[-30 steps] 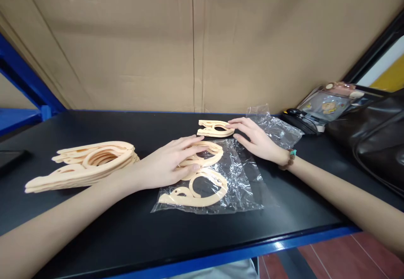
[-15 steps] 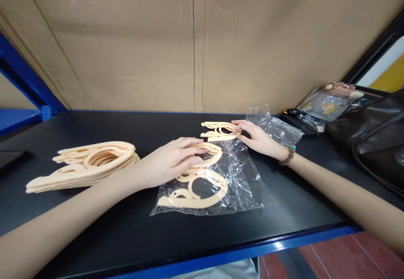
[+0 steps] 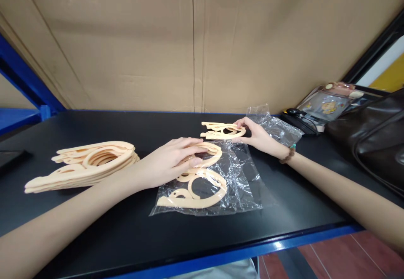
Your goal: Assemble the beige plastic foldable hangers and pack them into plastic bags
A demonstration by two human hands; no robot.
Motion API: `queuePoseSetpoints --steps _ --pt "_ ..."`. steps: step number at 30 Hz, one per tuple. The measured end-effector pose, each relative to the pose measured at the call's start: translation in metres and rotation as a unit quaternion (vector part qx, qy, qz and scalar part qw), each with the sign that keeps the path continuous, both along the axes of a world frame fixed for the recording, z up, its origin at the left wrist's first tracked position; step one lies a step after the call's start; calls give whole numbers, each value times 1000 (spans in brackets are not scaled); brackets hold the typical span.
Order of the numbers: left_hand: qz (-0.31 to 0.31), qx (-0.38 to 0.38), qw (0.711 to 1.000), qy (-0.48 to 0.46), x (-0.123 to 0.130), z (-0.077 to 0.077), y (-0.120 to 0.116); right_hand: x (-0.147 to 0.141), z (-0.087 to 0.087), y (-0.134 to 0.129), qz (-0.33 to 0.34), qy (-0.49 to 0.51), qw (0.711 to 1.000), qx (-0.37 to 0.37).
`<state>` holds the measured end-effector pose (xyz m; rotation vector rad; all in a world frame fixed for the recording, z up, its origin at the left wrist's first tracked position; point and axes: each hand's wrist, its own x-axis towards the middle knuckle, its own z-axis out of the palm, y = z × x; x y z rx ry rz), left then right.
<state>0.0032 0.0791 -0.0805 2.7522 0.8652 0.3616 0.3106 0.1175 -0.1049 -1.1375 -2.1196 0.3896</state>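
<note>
My left hand (image 3: pixel 172 161) lies palm down with fingers stretched over cream folding hangers (image 3: pixel 197 203) in a clear plastic bag (image 3: pixel 243 190). Its thumb and fingers touch the upper bagged hanger, partly covering it. Beyond the bag, my right hand (image 3: pixel 254 136) has its thumb and fingers around the rounded end of another folded hanger (image 3: pixel 221 134), which lies flat near the table's back. To the left of my left hand, a stack of several similar hangers (image 3: pixel 110 174) rests on the table, partly behind my forearm.
The black table (image 3: pixel 132 237) has a blue front edge. Cardboard (image 3: pixel 151 51) stands behind it. At the back right are another clear bag (image 3: pixel 277 129), a black cable (image 3: pixel 307 123), a pouch with a printed picture (image 3: pixel 328 104) and a dark leather bag (image 3: pixel 372 131).
My right thumb has shifted toward the near side of the far hanger, and my fingers have drawn back along its rounded end. My left hand stays almost still on the bagged hangers.
</note>
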Motion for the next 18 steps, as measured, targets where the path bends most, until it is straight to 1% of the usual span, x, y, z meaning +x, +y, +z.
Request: queuePoseSetpoints --steps 4,7,9,12,15,18 --pt "24 27 999 12 -2 -2 2 1 5 0 -17 40 999 13" --pt "51 31 998 18 -2 -2 2 7 14 -1 -40 82 995 38" --pt "66 31 997 20 -3 -3 3 12 22 -2 -56 130 989 48" --pt "80 35 996 13 -4 -5 5 18 31 -3 -58 205 976 40" --pt "90 34 995 13 -5 -7 5 19 36 -4 -67 222 973 20" --pt "82 30 996 19 -5 -7 5 17 41 -8 -67 223 972 23"
